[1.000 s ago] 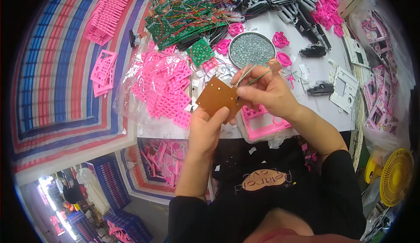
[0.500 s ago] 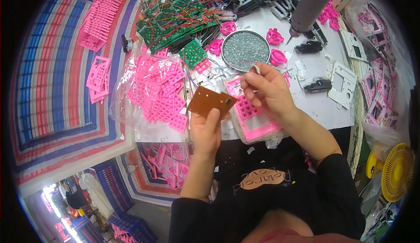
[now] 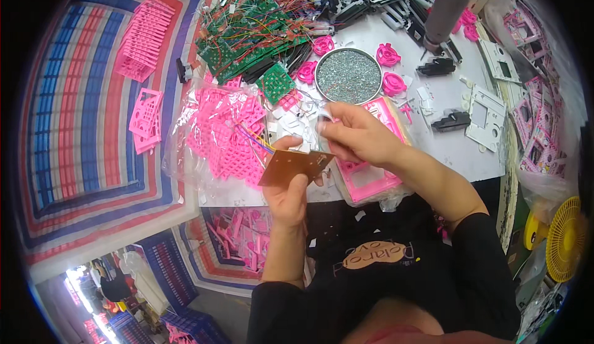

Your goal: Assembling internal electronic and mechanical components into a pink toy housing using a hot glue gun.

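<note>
My left hand point(image 3: 286, 200) grips a brown circuit board point(image 3: 289, 168) by its lower edge, thumb on the plain brown face. The board is tilted, and a few coloured wires point(image 3: 258, 139) run from its upper left. Just above and right of it, my right hand point(image 3: 362, 136) pinches a small white piece point(image 3: 324, 116), partly hidden by the fingers. Below my right wrist lies a pink plastic housing point(image 3: 366, 190) on a clear-wrapped stack. Small white pieces point(image 3: 291, 124) lie scattered on the table beyond the board.
A round dish point(image 3: 349, 76) of small metal parts sits among pink rings point(image 3: 388, 54). Green circuit boards point(image 3: 247, 53) with wires pile up behind. Bagged pink keypads point(image 3: 223, 136) lie left. A hanging screwdriver point(image 3: 450, 19), black parts point(image 3: 450, 121) and white frames point(image 3: 487, 116) are right.
My right hand has moved left and down, toward the board, with the white piece. The board has tipped and sunk lower, and its wires now show. The view has shifted slightly.
</note>
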Tool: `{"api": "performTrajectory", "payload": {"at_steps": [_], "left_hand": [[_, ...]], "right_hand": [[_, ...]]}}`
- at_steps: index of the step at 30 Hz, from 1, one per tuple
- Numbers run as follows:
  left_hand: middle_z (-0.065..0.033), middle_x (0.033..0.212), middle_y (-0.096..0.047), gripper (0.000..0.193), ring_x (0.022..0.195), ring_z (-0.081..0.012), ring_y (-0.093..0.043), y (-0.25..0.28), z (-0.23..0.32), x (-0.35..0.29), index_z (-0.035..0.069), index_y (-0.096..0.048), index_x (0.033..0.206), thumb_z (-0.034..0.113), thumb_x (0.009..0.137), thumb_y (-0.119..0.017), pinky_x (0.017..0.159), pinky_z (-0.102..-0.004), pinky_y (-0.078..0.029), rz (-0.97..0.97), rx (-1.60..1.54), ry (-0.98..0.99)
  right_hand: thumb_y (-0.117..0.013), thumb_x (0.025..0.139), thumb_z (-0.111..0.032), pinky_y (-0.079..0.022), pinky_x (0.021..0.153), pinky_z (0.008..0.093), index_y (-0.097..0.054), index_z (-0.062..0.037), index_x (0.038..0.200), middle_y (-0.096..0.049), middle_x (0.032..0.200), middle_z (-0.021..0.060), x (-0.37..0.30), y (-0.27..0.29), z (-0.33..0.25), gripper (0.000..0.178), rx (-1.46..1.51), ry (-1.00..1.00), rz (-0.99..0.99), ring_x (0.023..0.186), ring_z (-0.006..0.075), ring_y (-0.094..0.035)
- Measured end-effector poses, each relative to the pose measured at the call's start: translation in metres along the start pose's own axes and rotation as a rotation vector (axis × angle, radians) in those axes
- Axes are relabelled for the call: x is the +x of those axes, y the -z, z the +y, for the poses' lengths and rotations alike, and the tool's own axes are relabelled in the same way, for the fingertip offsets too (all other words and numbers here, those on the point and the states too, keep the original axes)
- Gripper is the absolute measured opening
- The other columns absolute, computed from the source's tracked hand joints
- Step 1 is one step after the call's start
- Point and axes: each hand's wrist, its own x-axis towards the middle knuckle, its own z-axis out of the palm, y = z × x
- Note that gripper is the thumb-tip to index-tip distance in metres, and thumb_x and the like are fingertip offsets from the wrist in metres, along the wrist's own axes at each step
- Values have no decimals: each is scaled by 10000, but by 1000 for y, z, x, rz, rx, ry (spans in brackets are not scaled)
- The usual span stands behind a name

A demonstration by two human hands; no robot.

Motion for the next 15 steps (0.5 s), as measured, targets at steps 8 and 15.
{"api": "performTrajectory", "payload": {"at_steps": [8, 15], "left_hand": [[-233, 1047, -695, 352, 819, -255, -693, 5, 11, -3, -137, -567, 1244, 127, 1018, -509, 701, -347, -575, -90, 124, -101], [-163, 1078, -680, 254, 797, -159, -612, 21, 10, -34, -82, -594, 1208, 11, 971, -583, 719, -286, -509, 24, 351, 24]], "right_hand": [[-596, 1029, -196, -307, 398, 228, -581, -35, 889, -606, 657, 53, -42, 13, -5, 214, 122, -120, 100, 478, 67, -488], [-653, 974, -109, -396, 412, 222, -554, -53, 848, -693, 733, 103, -180, 76, -12, 170, -157, -299, 57, 448, 78, -539]]}}
